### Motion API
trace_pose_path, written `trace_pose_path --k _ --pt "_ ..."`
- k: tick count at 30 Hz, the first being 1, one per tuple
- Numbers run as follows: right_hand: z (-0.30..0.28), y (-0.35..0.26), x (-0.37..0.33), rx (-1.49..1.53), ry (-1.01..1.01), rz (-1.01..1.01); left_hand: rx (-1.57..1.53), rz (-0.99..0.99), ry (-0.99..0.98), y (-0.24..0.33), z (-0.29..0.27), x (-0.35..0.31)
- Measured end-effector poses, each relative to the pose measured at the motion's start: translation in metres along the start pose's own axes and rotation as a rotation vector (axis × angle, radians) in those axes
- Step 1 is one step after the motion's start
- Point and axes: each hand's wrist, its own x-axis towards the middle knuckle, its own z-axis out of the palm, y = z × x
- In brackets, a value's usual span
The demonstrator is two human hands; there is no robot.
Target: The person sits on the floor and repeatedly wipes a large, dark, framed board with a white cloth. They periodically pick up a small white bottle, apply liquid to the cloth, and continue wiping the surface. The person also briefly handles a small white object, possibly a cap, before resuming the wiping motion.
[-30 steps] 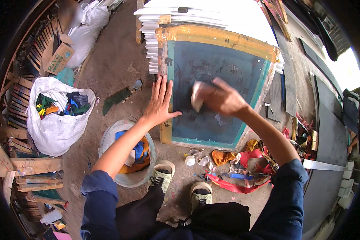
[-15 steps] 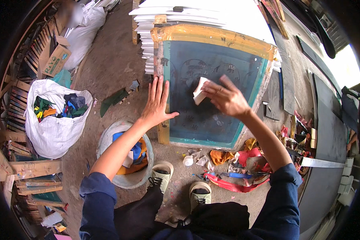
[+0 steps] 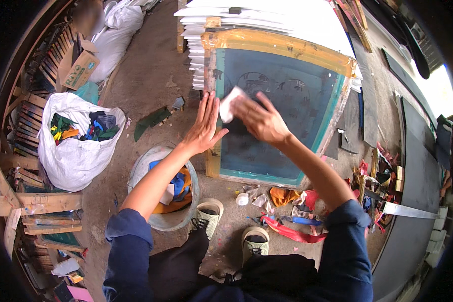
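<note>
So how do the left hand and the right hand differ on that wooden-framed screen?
The left hand lies flat and open, fingers spread, on the left edge of the wooden-framed teal mesh screen; the right hand is curled, pinching a small white cloth pad. The left hand holds nothing and sits at the frame; the right hand is over the dark mesh. Both have bare forearms with rolled blue sleeves.

Bare floor (image 3: 156,85) lies open left of the screen frame (image 3: 282,48), apart from a few green scraps (image 3: 152,120). A stack of white boards (image 3: 267,15) closes off the frame's far side. A bucket (image 3: 161,189) crowds the left hand (image 3: 202,128) from below, rags (image 3: 292,214) litter the frame's near edge, and a full white sack (image 3: 75,146) blocks the far left.
</note>
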Motion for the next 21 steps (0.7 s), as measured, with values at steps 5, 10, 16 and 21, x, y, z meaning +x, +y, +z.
trace_pose_path --k 5,10,16,21 --pt "-0.039 0.054 0.016 -0.38 0.079 0.21 -0.078 0.009 0.061 -0.002 0.0 0.001" --pt "0.012 -0.031 -0.044 -0.028 -0.131 0.117 0.154 -0.039 -0.035 0.004 -0.007 -0.012" --pt "0.031 -0.037 -0.118 -0.116 -0.17 -0.235 0.169 -0.071 -0.129 0.027 0.008 -0.027" --pt "-0.003 -0.022 -0.064 -0.197 -0.069 0.467 0.204 -0.121 -0.209 0.038 0.004 -0.032"
